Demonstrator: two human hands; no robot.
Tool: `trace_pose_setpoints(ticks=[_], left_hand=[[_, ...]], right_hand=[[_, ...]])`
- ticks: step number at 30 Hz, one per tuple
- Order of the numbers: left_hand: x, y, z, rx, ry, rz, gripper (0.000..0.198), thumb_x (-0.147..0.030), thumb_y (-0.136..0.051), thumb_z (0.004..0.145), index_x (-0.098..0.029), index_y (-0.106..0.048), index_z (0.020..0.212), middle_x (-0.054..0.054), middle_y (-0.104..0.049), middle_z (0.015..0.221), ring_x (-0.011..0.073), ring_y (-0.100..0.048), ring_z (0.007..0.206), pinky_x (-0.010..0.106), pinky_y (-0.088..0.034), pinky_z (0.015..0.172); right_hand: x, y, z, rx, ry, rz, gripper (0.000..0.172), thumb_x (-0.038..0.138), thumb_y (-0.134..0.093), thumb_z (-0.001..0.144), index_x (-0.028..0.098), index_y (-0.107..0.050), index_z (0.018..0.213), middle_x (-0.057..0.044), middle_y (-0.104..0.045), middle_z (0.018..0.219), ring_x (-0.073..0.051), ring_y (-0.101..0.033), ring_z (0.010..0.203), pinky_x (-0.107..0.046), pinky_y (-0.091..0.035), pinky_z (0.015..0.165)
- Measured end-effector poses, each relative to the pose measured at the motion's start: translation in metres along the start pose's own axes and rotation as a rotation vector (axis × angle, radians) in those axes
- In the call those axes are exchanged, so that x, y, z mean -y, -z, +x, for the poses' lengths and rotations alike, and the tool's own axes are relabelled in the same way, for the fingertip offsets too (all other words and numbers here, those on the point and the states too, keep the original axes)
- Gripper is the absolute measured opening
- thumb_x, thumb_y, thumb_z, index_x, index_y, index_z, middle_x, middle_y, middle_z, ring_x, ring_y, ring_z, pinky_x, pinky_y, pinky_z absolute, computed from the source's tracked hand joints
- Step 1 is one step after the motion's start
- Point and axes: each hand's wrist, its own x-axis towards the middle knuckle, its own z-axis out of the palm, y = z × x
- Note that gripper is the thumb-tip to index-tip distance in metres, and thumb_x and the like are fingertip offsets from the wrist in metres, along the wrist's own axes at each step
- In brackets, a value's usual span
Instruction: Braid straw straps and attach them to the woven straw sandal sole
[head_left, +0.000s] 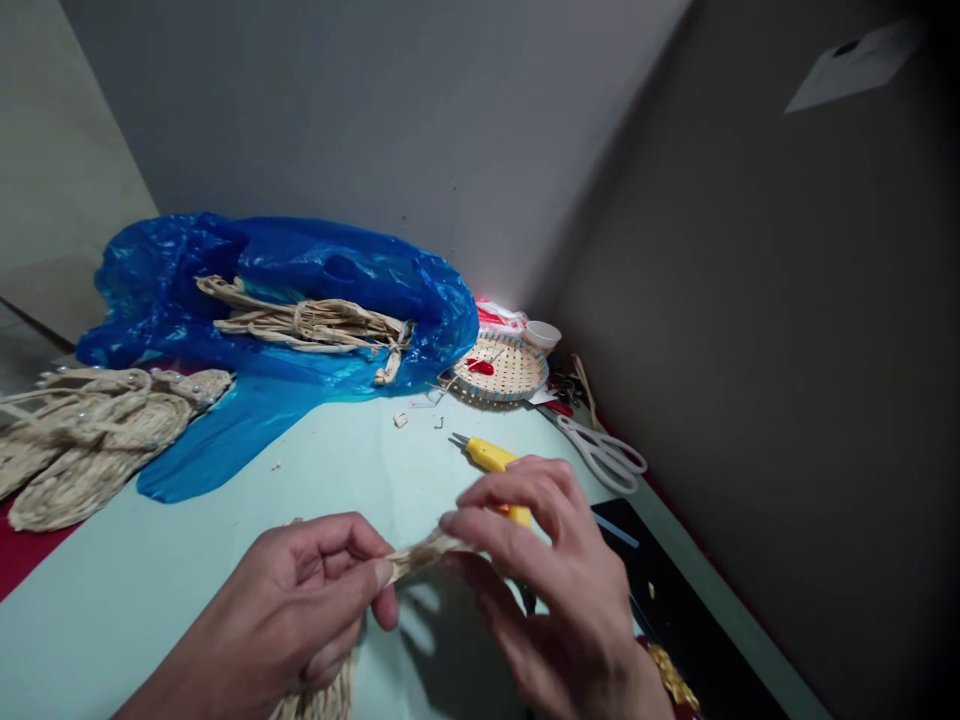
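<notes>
My left hand [300,595] pinches a flat strip of dried plant fibre [417,556] between thumb and fingertips. At the strip's other end is my right hand [547,560], its thumb below and a fingertip above, closed on it; the other fingers are raised and loosely bent. More woven or bundled fibre [322,690] hangs beneath my left hand, mostly hidden by it. Just behind my right hand lies a yellow glue gun [491,455] with a dark nozzle, partly covered by the fingers.
A blue plastic bag [360,250] holds a tied bundle of dried strips [315,325]. Woven slippers with pearls [112,430] lie at left. At the back right are a woven basket [517,385], a white cup [541,335] and grey-handled scissors [604,455]. A black mat [690,610] lies at right.
</notes>
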Motion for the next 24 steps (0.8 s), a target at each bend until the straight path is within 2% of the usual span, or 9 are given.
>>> trace_pose_setpoints(ticks=[3, 6, 8, 12, 15, 17, 21, 24], left_hand=[[-0.001, 0.000, 0.000, 0.003, 0.029, -0.027, 0.041, -0.046, -0.085, 0.056, -0.015, -0.061, 0.064, -0.003, -0.059, 0.053, -0.0017, -0.026, 0.037, 0.016, -0.010, 0.041], [0.000, 0.001, 0.000, 0.041, 0.049, -0.041, 0.040, -0.047, -0.086, 0.057, -0.015, -0.061, 0.063, -0.007, -0.046, 0.046, -0.0016, -0.022, 0.037, 0.016, -0.009, 0.041], [0.001, 0.001, 0.000, 0.067, 0.050, -0.057, 0.041, -0.048, -0.085, 0.057, -0.015, -0.061, 0.061, -0.010, -0.039, 0.043, -0.0017, -0.019, 0.037, 0.016, -0.009, 0.040], [0.004, 0.002, 0.000, 0.098, 0.046, -0.102, 0.041, -0.049, -0.086, 0.058, -0.015, -0.063, 0.062, -0.007, -0.047, 0.047, -0.0022, -0.019, 0.037, 0.015, -0.010, 0.039], [0.007, 0.002, -0.001, 0.119, 0.065, -0.114, 0.040, -0.048, -0.086, 0.060, -0.015, -0.063, 0.062, -0.007, -0.044, 0.045, -0.0020, -0.019, 0.036, 0.016, -0.011, 0.039], [0.009, 0.002, -0.001, 0.113, 0.054, -0.126, 0.039, -0.047, -0.086, 0.060, -0.016, -0.063, 0.062, -0.006, -0.048, 0.047, -0.0012, -0.022, 0.036, 0.017, -0.013, 0.040], [0.009, 0.004, -0.002, 0.095, 0.036, -0.098, 0.038, -0.049, -0.083, 0.063, -0.016, -0.064, 0.065, -0.002, -0.057, 0.055, -0.0009, -0.024, 0.037, 0.018, -0.014, 0.041], [0.009, 0.007, -0.002, 0.099, 0.029, -0.032, 0.039, -0.052, -0.079, 0.067, -0.015, -0.065, 0.065, -0.004, -0.048, 0.050, -0.0009, -0.017, 0.038, 0.019, -0.008, 0.041]], right_hand=[[0.003, 0.000, -0.002, 0.039, 0.146, -0.129, 0.019, 0.011, -0.058, 0.089, 0.019, -0.069, 0.102, -0.004, -0.069, 0.086, -0.019, -0.053, 0.079, -0.040, -0.041, 0.082], [0.002, -0.004, -0.003, 0.122, 0.247, -0.256, 0.020, 0.012, -0.050, 0.094, 0.017, -0.068, 0.101, -0.002, -0.071, 0.082, -0.017, -0.055, 0.073, -0.040, -0.040, 0.077], [0.002, -0.005, -0.002, 0.129, 0.291, -0.304, 0.022, 0.012, -0.047, 0.094, 0.017, -0.067, 0.100, -0.002, -0.073, 0.081, -0.016, -0.057, 0.070, -0.040, -0.041, 0.075], [0.003, -0.004, -0.002, 0.118, 0.307, -0.333, 0.022, 0.011, -0.049, 0.094, 0.017, -0.067, 0.104, -0.001, -0.076, 0.084, -0.015, -0.061, 0.069, -0.039, -0.044, 0.074], [0.004, -0.003, -0.004, 0.079, 0.321, -0.359, 0.021, 0.010, -0.051, 0.094, 0.017, -0.068, 0.102, -0.001, -0.077, 0.083, -0.016, -0.061, 0.069, -0.038, -0.044, 0.070], [0.005, -0.004, -0.006, 0.054, 0.337, -0.367, 0.019, 0.011, -0.052, 0.094, 0.016, -0.069, 0.101, -0.002, -0.077, 0.085, -0.016, -0.061, 0.071, -0.039, -0.042, 0.073], [0.004, -0.009, -0.006, 0.047, 0.219, -0.259, 0.012, 0.013, -0.057, 0.090, 0.016, -0.067, 0.095, -0.004, -0.074, 0.085, -0.018, -0.057, 0.075, -0.042, -0.039, 0.077], [0.004, -0.010, -0.004, 0.130, -0.004, -0.023, 0.009, 0.013, -0.056, 0.089, 0.017, -0.064, 0.091, -0.002, -0.067, 0.078, -0.018, -0.053, 0.074, -0.039, -0.040, 0.075]])
